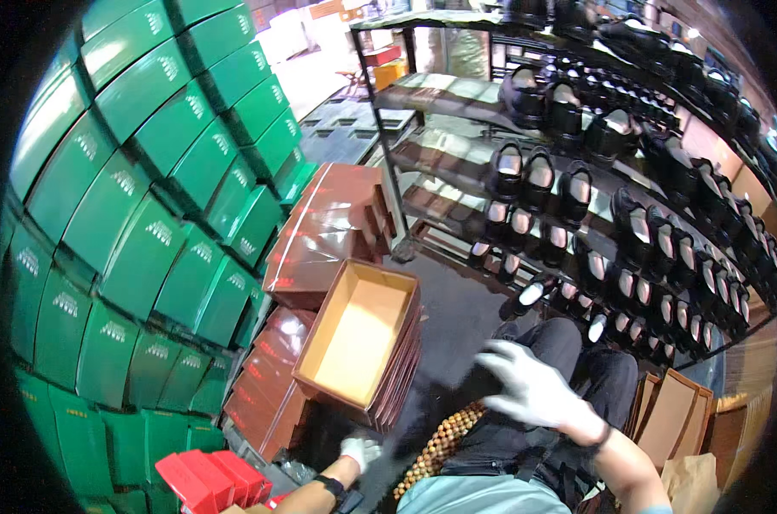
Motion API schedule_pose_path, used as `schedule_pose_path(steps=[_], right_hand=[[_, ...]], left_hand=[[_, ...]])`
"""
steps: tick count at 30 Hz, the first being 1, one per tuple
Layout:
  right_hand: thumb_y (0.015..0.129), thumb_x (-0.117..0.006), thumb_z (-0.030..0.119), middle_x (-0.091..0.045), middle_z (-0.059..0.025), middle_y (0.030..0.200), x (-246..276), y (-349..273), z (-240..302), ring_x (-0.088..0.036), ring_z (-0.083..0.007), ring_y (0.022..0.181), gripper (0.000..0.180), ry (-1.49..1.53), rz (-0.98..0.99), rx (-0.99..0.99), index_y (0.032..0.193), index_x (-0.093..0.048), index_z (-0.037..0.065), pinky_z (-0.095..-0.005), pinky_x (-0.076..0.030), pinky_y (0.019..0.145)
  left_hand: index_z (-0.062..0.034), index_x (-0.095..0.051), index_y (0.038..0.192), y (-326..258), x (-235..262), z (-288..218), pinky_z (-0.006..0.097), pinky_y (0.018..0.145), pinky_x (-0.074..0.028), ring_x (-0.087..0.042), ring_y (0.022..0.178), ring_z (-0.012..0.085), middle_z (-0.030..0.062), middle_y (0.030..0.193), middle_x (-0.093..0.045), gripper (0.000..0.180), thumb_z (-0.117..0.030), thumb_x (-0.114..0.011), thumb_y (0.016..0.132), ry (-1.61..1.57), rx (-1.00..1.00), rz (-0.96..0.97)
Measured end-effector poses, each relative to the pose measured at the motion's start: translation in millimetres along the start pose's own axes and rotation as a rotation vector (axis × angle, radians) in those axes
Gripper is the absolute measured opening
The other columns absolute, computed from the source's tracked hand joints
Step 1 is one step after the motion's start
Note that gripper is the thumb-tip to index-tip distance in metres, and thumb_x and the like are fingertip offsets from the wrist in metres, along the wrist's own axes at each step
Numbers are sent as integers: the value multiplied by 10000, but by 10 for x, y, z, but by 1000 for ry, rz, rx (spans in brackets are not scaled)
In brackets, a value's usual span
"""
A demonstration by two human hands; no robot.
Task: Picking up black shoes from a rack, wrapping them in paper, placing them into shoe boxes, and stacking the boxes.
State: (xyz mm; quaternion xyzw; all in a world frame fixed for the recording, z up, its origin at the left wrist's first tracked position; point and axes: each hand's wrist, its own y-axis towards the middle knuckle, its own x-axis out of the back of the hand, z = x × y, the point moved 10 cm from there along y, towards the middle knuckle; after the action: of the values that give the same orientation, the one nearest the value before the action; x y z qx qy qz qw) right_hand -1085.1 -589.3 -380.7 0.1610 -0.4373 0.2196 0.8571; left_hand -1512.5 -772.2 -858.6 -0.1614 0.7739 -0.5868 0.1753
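Top brown cardboard box (354, 343) lies open on its stack, ahead of your left hand (360, 452), nothing inside; with this box, work seems at early stage. Left fingers: cannot tell. Your right hand (525, 385), in white glove, holds nothing, fingers parted. Black shoes (538, 176), smooth, rounded, fill rack (444, 154). Green boxes (153, 244) glossy, rectangular; bead mat (440, 441) knobbly.

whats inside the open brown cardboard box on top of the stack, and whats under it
Inside the open brown cardboard box, only its tan lining shows. Below it, edges of more brown boxes show; their insides are covered.
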Motion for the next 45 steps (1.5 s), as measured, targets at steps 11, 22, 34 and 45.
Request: schedule_pose_path(steps=[11,22,34,45], right_hand=[[790,-841,575,-762,-115,818,-863,833,-664,-747,-402,786,457,32,-123,290,849,-781,125,-547,-599,781],[863,-862,481,-632,-203,1380,484,-516,-1657,-679,-429,1109,681,-25,-447,106,1433,-677,157,-563,-573,913],[744,-843,341,-793,-152,1149,2497,-6190,-2479,-712,-393,1172,590,-855,-40,-1042,1270,-758,87,-499,-535,999],[924,-833,223,-711,32,858,3458,-6508,-2346,-605,-67,841,251,380,-752,-1006,1016,-793,-8,-304,-515,774]], left_hand=[[-31,-624,1531,-315,-2387,-1991,580,1169,-512,-612,1384,352,208,1521,-654,559,-425,-537,1144,477,-834,291],[6,-681,1450,-3169,-4690,-2144,524,1097,-554,-689,1247,346,207,1357,-738,471,-318,-610,1117,695,-1647,-256],[71,-589,1530,-1993,-7049,-1846,453,1158,-529,-678,1329,463,303,1372,-723,676,-116,-812,920,1772,-1465,-325],[-132,-813,934,-5068,-7165,1065,479,1028,-574,-782,1089,272,31,1115,-837,318,4,-754,653,1729,-2194,1149]])
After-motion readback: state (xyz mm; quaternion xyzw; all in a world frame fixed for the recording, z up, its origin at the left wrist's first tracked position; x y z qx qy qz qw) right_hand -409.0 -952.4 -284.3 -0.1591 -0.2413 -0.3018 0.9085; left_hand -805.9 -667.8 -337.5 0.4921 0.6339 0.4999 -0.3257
